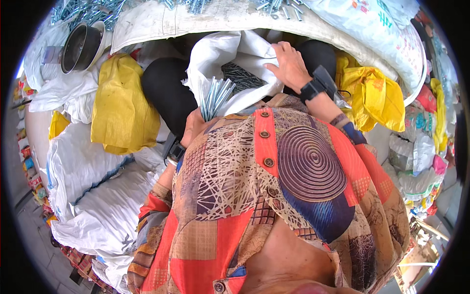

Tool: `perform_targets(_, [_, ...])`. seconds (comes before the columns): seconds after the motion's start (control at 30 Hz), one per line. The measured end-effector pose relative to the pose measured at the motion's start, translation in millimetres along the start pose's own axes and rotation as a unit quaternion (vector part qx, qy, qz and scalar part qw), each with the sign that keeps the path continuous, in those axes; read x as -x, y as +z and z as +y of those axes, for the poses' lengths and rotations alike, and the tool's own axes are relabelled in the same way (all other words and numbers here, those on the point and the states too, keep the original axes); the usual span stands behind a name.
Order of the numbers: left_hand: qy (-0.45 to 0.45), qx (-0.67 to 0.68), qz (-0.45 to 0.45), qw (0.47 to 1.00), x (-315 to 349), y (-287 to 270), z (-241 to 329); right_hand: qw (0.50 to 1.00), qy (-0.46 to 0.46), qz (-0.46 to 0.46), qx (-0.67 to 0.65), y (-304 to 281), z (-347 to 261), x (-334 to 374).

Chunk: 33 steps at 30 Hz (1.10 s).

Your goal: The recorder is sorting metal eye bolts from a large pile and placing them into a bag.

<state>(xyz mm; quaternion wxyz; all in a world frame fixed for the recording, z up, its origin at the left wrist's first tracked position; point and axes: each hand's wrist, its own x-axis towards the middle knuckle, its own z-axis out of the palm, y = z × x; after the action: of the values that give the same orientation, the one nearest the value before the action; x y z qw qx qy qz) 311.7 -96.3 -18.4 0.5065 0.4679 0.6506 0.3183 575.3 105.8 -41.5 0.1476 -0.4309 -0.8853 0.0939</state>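
Head: rods [212,102], lower ends hidden.

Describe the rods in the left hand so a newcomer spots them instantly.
Find the patterned shirt, then the open white sack beyond it. At its left side, the left hand holds the silvery rods. Unlike the rods inside the sack, these fan out in one bundle.
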Motion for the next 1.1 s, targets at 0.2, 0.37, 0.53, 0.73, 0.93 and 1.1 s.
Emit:
perform_targets(0.2, [0.001,-0.051,0.025,0.998,-2,4,6,0.964,0.111,-0.074,-0.228,34,33,-2])
perform_targets(0.37, [-0.037,-0.03,0.064,0.997,1,5,5,0.985,0.019,0.062,-0.163,-25,13,-18])
perform_targets(0.53, [-0.013,-0.036,0.05,0.998,-11,5,-1,0.987,0.02,0.039,-0.154,6,45,3])
perform_targets(0.73, [-0.03,-0.058,0.002,0.998,-21,-20,14,0.995,0.009,-0.041,-0.089,-2,45,9])
perform_targets(0.93, [0.025,-0.042,0.074,0.996,-39,-29,49,0.981,0.017,0.014,-0.195,-35,7,-10])
perform_targets(1.1, [0.06,0.035,0.054,0.996,-59,-9,65,0.776,0.114,-0.134,-0.606,-48,-54,-31])
